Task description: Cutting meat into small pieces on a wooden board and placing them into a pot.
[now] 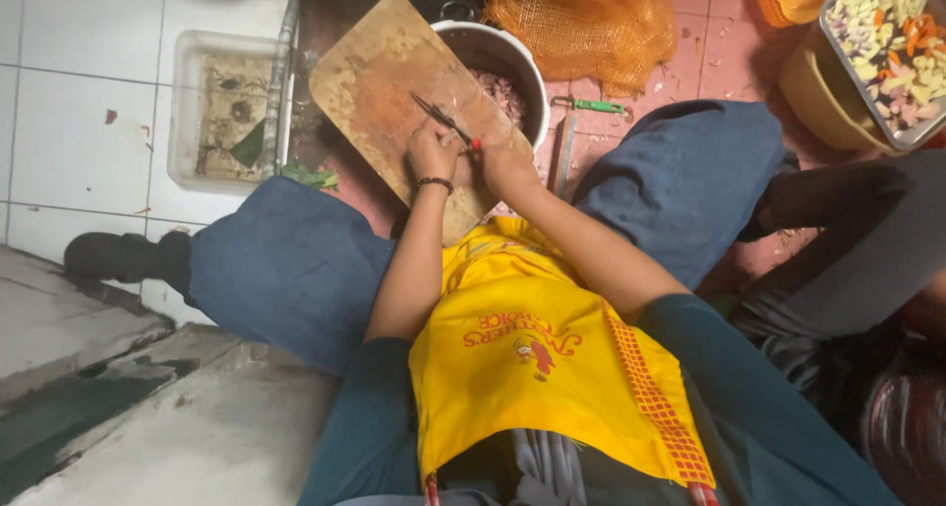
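Observation:
A worn wooden cutting board (379, 77) leans across my lap and over a white pot (522, 67). My right hand (505, 161) grips a dark-bladed knife (440, 118) whose blade points up-left over the board. A small red bit (476, 144) shows between my two hands; I cannot tell whether it is food or part of the knife. My left hand (432, 153), with a dark beaded bracelet on the wrist, rests curled on the board right beside the blade. What its fingers hold is hidden.
The pot holds pinkish chopped bits. Behind it lies an orange mesh sack (581, 18). A green-handled tool (591, 105) lies on the pink tiled floor. A metal tray of chopped vegetables (857, 82) sits on a yellow bucket (813, 92). A dirty white tub (192, 112) stands left; another person's legs (867, 250) are right.

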